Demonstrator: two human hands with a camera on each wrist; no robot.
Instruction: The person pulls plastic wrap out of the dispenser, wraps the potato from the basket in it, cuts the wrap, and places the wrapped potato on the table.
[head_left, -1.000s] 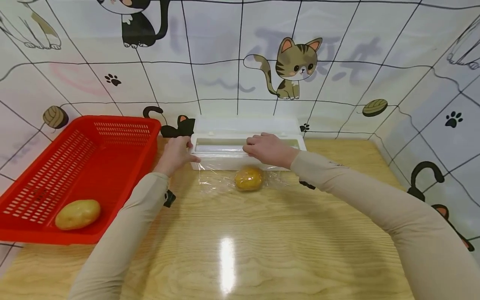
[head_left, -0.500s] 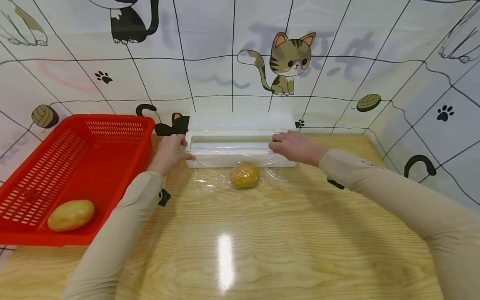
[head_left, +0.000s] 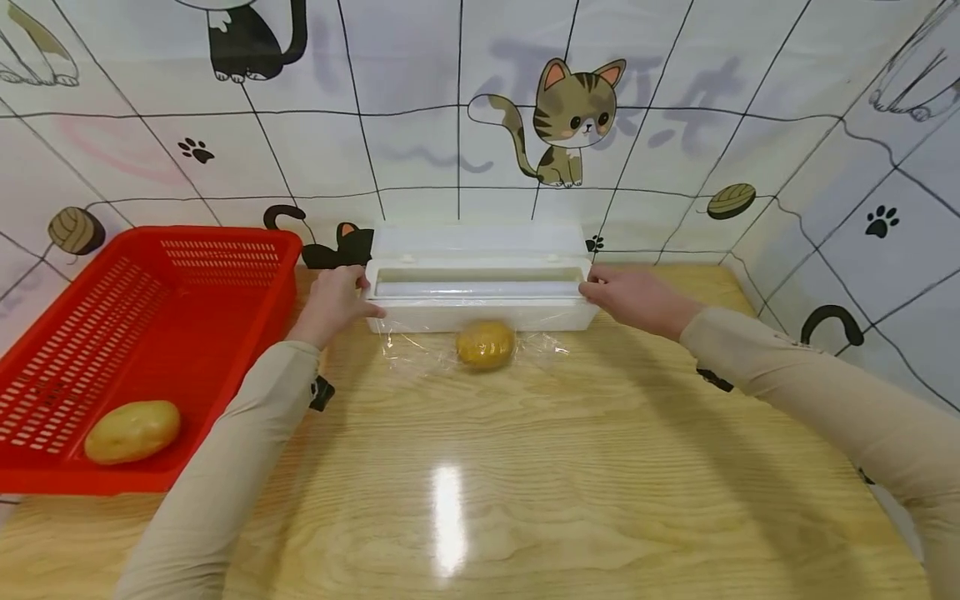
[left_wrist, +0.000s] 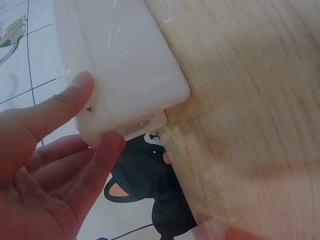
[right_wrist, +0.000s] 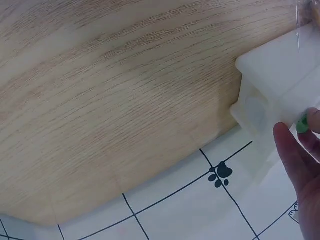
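A white cling film dispenser box (head_left: 480, 318) stands on the table with its lid (head_left: 480, 242) raised and a roll (head_left: 480, 289) inside. My left hand (head_left: 334, 303) holds the box's left end, thumb on the front and fingers at the side. At the right end, my right hand (head_left: 637, 295) pinches a small green slider (right_wrist: 302, 124) on the box's edge, mostly covered by the thumb. Clear cling film (head_left: 420, 350) hangs from the box's front onto the table. A potato (head_left: 486, 346) wrapped in film lies against the front of the box.
A red plastic basket (head_left: 217, 367) stands on the left with an unwrapped potato (head_left: 133, 432) in it. The wooden table (head_left: 525, 467) meets a wall covering (head_left: 420, 150) printed with cats behind the box and on the right.
My right hand has slid rightward along the box's front edge, from near its middle to its right end. My left hand keeps its hold. The view has shifted slightly.
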